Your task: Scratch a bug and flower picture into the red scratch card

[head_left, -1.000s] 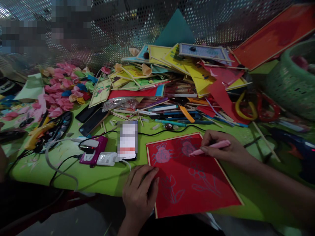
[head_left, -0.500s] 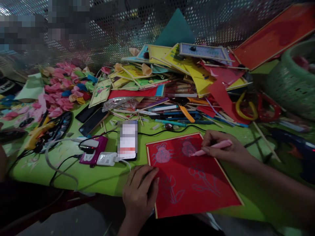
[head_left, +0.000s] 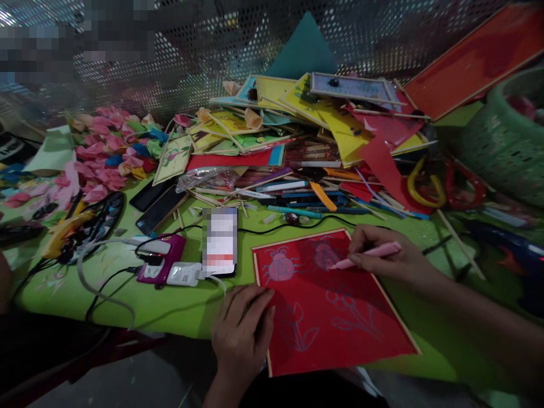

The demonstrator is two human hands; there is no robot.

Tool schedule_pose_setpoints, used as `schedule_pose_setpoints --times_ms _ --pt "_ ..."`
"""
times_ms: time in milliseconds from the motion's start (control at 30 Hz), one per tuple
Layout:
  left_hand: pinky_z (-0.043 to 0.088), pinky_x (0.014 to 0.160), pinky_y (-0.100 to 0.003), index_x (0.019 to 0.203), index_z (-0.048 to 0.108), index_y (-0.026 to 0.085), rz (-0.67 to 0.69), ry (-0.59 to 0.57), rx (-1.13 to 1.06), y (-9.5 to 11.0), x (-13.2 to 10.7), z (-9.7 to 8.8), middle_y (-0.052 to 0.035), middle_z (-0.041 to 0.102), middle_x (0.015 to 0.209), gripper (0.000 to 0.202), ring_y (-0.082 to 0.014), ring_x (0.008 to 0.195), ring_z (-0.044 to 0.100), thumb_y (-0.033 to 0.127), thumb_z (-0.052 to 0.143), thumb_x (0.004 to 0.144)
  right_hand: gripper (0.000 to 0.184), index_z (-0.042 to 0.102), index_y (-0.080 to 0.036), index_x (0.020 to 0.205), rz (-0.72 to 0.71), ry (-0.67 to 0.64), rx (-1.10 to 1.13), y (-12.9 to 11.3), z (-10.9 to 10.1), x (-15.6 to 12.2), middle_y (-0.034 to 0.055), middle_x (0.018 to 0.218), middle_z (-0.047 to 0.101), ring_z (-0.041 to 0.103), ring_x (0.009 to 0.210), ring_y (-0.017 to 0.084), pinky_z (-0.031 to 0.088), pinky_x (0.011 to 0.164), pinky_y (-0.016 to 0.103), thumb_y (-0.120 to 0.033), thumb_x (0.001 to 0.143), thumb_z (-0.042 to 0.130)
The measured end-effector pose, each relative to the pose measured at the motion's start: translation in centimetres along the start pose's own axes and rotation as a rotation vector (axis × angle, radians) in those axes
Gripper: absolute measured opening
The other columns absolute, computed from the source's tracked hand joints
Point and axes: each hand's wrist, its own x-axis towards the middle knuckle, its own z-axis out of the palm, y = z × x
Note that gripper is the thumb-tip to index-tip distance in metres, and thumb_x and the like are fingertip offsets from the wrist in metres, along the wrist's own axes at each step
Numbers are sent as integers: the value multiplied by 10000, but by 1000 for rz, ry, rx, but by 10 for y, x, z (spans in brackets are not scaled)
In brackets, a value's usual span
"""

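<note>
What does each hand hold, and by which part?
The right hand holds a pink pen near its lower, writing end, its tip on the red sheet. The left hand holds nothing; it lies flat on that sheet's left edge.

The right hand (head_left: 382, 252) presses a pink pen (head_left: 365, 255) to the red card (head_left: 331, 317), which the left hand (head_left: 242, 334) pins.

Phone (head_left: 220, 241) lies left of card (head_left: 340, 317) on table (head_left: 170, 306)
</note>
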Motion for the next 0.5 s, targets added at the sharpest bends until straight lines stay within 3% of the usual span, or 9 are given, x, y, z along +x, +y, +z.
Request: schedule_pose_setpoints --times_ms 500 --pt "542 944 -347 1216 727 207 -9 -18 -21 -1 -2 0 -73 725 1102 297 -209 1039 663 96 640 955 254 630 -208 746 -49 -53 -35 6 -3 3 -20 663 582 474 601 144 363 561 279 -403 875 732"
